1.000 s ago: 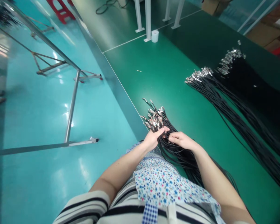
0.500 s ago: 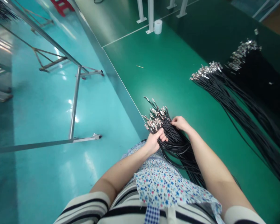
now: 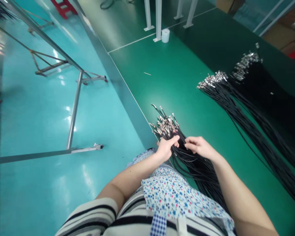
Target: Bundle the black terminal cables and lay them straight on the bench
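A thick bundle of black wires [image 3: 186,157] with metal terminals at its far end [image 3: 165,126] lies at the near edge of the green table [image 3: 177,82]. My left hand [image 3: 166,148] is closed round the bundle just below the terminals. My right hand [image 3: 199,146] pinches wires on the bundle's right side, close to the left hand's fingertips.
Two more laid-out batches of black wires with metal ends, one [image 3: 238,108] and another behind it [image 3: 265,82], spread over the table's right side. A white tape roll [image 3: 165,35] stands by white posts at the back. Left of the table is a shiny teal floor with a metal frame [image 3: 73,111].
My right hand has come back down from the far side of the bundle to a spot beside the left hand's fingers. The left hand keeps its grip below the terminals.
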Motion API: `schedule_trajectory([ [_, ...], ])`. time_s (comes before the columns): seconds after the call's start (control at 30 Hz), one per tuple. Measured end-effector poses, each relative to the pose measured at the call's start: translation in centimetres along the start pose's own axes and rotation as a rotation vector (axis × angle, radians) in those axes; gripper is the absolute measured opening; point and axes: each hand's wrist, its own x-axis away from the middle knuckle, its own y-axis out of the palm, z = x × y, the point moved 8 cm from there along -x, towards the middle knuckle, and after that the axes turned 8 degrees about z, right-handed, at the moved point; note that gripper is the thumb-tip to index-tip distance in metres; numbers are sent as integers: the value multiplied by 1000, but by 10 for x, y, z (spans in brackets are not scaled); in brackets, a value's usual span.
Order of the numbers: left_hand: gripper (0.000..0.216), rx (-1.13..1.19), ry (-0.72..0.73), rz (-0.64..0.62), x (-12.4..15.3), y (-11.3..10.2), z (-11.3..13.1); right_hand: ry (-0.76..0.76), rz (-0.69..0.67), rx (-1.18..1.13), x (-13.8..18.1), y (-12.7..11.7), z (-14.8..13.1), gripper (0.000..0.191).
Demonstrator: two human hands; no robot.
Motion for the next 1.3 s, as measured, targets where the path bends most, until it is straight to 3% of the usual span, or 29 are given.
schedule_trajectory([
  [0.1, 29, -84, -26, -44, 5, -6, -2, -61, -40, -35, 18, 17, -10, 23],
  [0.2, 27, -75, -99, -83, 7, -16, -5, -14, -76, -112, 8, 24, 2, 27],
  [0.3, 29, 13, -173, -165, 8, -17, -10, 130, 138, -172, -29, 2, 38, 25],
  [0.4, 32, 61, -140, -211, 8, -15, -9, 215, 322, -35, -67, -14, 68, 14],
  [0.5, 33, 48, -144, -183, 6, -15, -10, 217, 247, 103, -92, -4, 79, 9],
  [0.67, 36, 41, -175, -142, 2, -18, -12, 217, 126, -74, -99, 11, 86, 12],
  [0.8, 37, 34, -167, -124, 2, -20, -12, 296, 280, -161, -87, -12, 98, 15],
  [0.87, 36, 20, -154, -104, 1, -19, -11, 308, 408, -307, -71, -29, 95, 18],
  [1.0, 24, -119, -47, -103, -4, -5, -5, 153, 544, -582, -28, -52, 60, 23],
  [1.1, 22, -347, 69, -152, -9, 15, -1, 116, 581, -576, -3, -52, 36, 27],
  [1.2, 19, -550, 93, -217, -10, 34, -5, 64, 637, -572, 5, -46, 23, 26],
  [1.3, 16, -590, 97, -263, -11, 48, -8, -2, 665, -547, 4, -41, 15, 23],
])
